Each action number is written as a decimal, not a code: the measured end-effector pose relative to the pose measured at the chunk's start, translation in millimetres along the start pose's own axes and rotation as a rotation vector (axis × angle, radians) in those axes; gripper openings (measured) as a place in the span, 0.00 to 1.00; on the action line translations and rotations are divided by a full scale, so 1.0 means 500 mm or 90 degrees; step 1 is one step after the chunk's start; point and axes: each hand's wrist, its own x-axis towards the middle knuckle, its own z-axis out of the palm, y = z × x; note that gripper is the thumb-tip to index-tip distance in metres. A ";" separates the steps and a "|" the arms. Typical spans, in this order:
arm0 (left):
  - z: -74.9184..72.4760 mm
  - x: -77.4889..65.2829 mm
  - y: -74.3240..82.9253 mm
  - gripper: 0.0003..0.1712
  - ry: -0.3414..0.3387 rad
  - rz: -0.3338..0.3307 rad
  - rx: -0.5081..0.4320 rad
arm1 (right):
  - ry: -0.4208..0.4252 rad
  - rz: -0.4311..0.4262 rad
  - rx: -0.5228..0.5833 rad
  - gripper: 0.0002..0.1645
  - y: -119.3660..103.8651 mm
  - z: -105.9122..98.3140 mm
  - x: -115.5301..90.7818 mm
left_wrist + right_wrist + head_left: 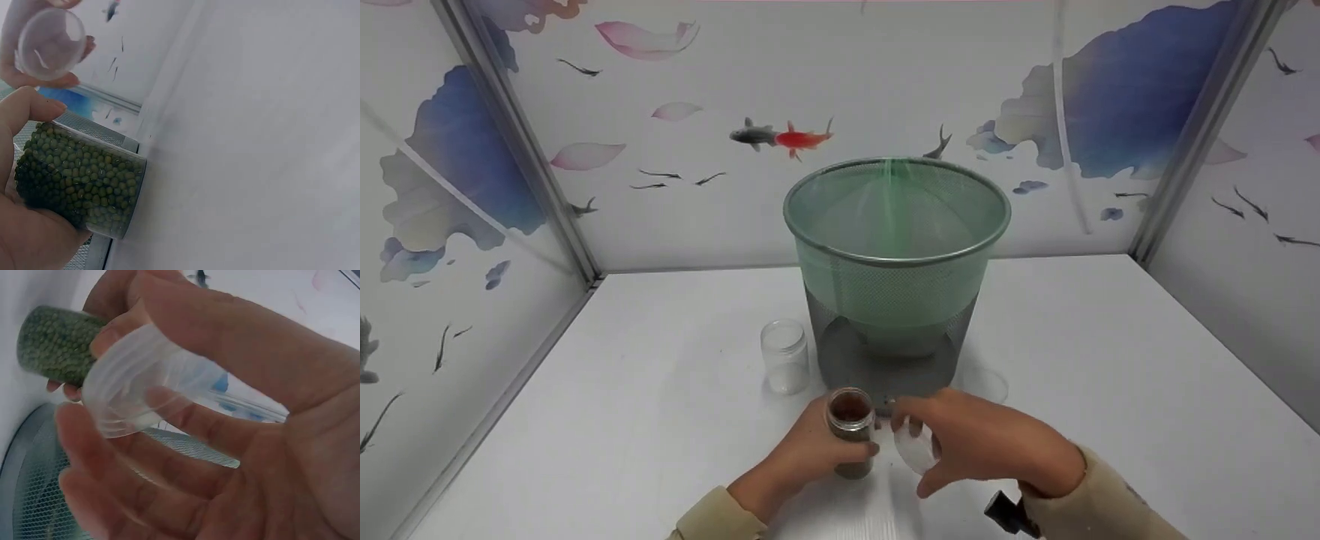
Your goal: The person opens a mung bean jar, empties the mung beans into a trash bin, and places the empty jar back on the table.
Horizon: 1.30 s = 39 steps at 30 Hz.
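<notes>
My left hand (807,448) grips a clear jar of green mung beans (84,174) round its side, the thumb across the front. In the head view the jar stands upright and its uncovered mouth looks reddish brown inside. Just right of it, my right hand (986,439) holds a translucent plastic lid (126,382) by the rim between thumb and curled fingers. Lid and jar are apart. The left wrist view shows the lid's round face beyond the jar.
Behind the hands stands a tall wire mesh basket (817,337), green in its upper part. A clear jar (784,358) stands at its left, and a clear round lid (986,385) lies at its right. Printed panels (690,225) close in the white table (660,390).
</notes>
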 end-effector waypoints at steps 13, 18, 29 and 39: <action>0.001 0.001 0.002 0.30 -0.008 -0.006 0.004 | 0.023 0.208 -0.121 0.36 0.067 0.057 0.052; 0.001 -0.001 0.006 0.30 -0.007 -0.017 0.010 | 0.027 0.213 -0.123 0.39 0.073 0.060 0.055; -0.001 -0.001 0.005 0.29 -0.008 -0.017 0.002 | 0.010 0.215 -0.137 0.36 0.074 0.057 0.054; -0.002 0.001 0.003 0.29 -0.007 -0.019 -0.003 | 0.034 0.172 -0.180 0.35 0.072 0.055 0.042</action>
